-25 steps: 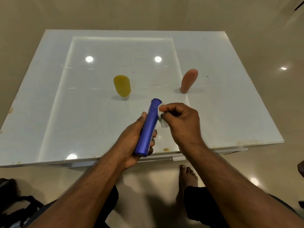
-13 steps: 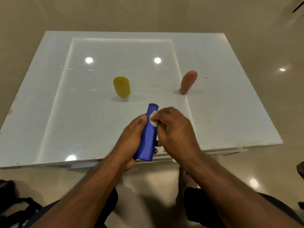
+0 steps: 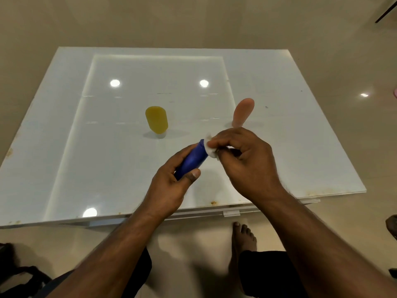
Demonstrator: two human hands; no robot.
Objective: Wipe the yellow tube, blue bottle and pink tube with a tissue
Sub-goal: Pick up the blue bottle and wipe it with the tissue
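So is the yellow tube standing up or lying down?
Standing up. The stubby yellow plastic tube stands upright on its small cap end on the glossy white table, by itself, with no hand touching it.

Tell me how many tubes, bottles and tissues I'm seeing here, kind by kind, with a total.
Tubes: 2, the yellow tube and the pink tube, both standing on the white table.
Bottles: 1, the blue bottle, held in the left hand.
Tissues: 1, the tissue, pinched by the right hand against the bottle's top end.
Total: 4
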